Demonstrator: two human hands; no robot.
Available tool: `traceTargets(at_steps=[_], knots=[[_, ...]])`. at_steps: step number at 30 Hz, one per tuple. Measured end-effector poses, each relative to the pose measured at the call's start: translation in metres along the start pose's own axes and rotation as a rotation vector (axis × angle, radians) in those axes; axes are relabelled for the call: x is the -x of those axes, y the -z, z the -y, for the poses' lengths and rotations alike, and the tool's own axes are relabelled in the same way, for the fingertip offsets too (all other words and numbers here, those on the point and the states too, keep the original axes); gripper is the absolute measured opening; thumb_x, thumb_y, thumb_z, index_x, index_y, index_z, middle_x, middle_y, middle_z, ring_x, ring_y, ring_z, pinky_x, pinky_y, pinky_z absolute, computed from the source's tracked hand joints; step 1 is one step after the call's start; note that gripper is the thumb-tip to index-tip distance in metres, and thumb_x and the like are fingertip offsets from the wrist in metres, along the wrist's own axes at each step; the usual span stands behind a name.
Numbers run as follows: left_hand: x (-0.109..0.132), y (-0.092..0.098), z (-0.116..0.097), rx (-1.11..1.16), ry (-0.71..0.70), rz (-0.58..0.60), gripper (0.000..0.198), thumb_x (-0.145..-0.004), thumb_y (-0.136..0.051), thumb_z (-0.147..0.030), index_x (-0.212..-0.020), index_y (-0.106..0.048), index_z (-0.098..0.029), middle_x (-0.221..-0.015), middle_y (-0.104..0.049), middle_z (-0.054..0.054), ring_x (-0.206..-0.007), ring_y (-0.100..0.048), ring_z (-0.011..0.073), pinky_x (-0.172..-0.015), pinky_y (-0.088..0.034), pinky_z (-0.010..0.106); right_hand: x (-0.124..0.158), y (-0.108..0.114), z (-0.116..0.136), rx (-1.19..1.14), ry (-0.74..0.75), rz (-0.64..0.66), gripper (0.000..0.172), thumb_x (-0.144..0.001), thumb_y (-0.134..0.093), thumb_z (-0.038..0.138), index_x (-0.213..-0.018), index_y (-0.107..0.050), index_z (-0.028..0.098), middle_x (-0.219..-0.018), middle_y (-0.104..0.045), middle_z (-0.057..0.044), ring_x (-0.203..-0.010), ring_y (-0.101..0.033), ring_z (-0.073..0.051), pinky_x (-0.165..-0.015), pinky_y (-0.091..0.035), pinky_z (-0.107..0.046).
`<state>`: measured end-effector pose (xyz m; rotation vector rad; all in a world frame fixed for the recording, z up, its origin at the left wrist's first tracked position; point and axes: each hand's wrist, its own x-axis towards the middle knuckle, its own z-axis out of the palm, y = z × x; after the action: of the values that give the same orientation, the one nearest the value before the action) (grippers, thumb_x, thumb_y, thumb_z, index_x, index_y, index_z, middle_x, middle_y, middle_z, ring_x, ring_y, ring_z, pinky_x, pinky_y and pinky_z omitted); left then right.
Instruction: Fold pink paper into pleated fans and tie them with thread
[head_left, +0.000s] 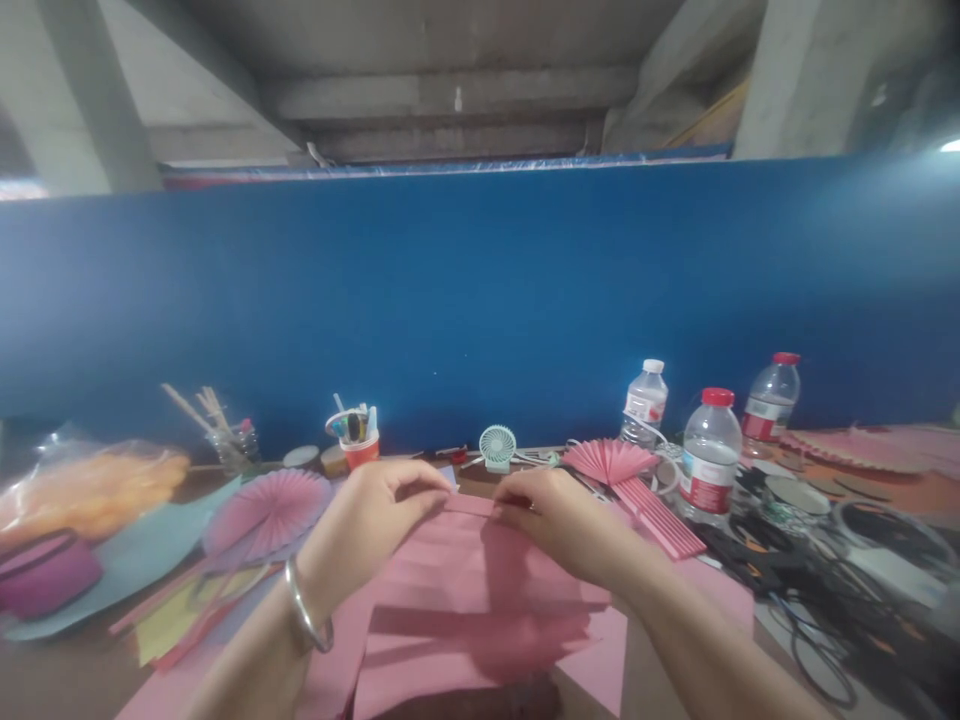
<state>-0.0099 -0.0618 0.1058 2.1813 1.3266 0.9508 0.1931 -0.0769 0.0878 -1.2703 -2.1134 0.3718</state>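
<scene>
A pink sheet of paper [472, 600] with crosswise creases hangs between my hands, its far edge folded into a narrow strip. My left hand [382, 510], with a silver bangle on the wrist, pinches the left end of that strip. At the right end, my right hand [551, 510] grips the same edge between thumb and fingers. More flat pink paper [600, 665] lies underneath. Beyond my right hand sit a pink pleated fan [609, 460] and a folded pink pleated strip [660, 515]. A round pink paper fan [266, 510] rests to the left.
Bottles [709, 460] stand at the back right, near tangled black cables [810, 600]. A small green fan [497, 447] and a cup of tools [360, 445] are at the back. An orange-filled plastic bag [97, 490] and a purple container [49, 575] lie left. A blue partition [450, 300] rises behind.
</scene>
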Motion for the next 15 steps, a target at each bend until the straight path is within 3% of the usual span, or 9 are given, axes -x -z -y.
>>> traceTargets(at_steps=[5,10,15], knots=[[0.007,0.006,-0.010,-0.166,-0.078,0.073,0.014,-0.078,-0.050,-0.026,-0.076,-0.063,-0.023,-0.072,-0.065,-0.004,-0.063,-0.057,0.0134,-0.058,-0.042,0.023,0.004,0.007,0.000,0.008,-0.011,0.064,0.017,-0.076,-0.049,0.017,-0.069,-0.063,0.022,-0.067,-0.063,0.003,-0.058,-0.052,-0.011,-0.050,-0.030,-0.021],[0.009,-0.011,-0.014,-0.303,-0.169,0.175,0.014,-0.079,-0.048,-0.021,-0.072,-0.060,-0.023,-0.068,-0.063,-0.006,-0.062,-0.055,0.0115,-0.060,-0.039,0.023,0.004,-0.011,0.005,0.081,0.011,0.072,0.013,-0.072,-0.051,0.017,-0.065,-0.061,0.020,-0.063,-0.060,0.003,-0.054,-0.048,-0.010,-0.047,-0.026,-0.021],[0.005,-0.018,-0.010,-0.290,-0.164,0.126,0.015,-0.078,-0.048,-0.018,-0.068,-0.060,-0.022,-0.068,-0.062,-0.005,-0.063,-0.055,0.0118,-0.058,-0.038,0.023,-0.002,-0.024,0.003,0.078,0.019,0.010,0.012,-0.075,-0.051,0.020,-0.070,-0.062,0.021,-0.069,-0.062,0.001,-0.060,-0.051,-0.011,-0.051,-0.028,-0.021]])
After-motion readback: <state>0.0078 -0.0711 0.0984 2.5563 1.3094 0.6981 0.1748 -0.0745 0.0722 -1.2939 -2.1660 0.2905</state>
